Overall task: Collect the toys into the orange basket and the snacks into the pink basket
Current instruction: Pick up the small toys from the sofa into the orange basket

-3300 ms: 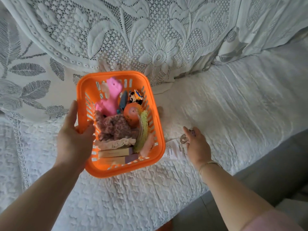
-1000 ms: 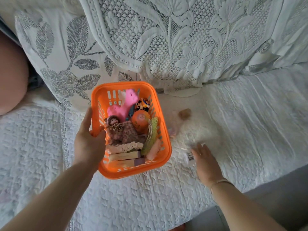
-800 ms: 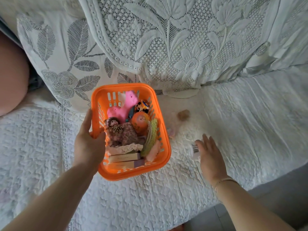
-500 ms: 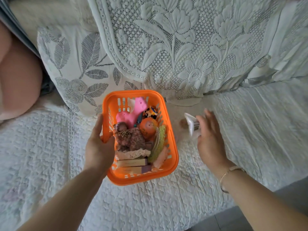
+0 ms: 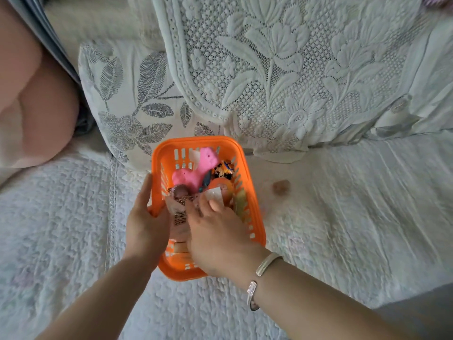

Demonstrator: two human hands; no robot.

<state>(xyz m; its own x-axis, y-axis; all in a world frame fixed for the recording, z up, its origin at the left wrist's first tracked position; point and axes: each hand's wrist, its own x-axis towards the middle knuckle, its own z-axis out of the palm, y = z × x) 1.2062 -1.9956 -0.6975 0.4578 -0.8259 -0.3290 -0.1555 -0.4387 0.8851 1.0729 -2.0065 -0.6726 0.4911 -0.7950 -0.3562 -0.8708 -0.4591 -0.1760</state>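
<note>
Orange basket, pink toy, white floral lace cover

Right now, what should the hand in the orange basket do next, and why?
Probably let go and lift out. The right hand is already over the orange plastic basket, fingers on a clear packet with a barcode label lying on the toys, while the left hand holds the rim.

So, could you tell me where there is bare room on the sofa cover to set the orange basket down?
The cover is bare left of the orange basket, below the leaf-print cushion, and also far right, beyond the small brown object. Inside the basket is crowded: the pink toy and other toys fill it, and the right hand reaches in while the left hand grips its rim.
</note>
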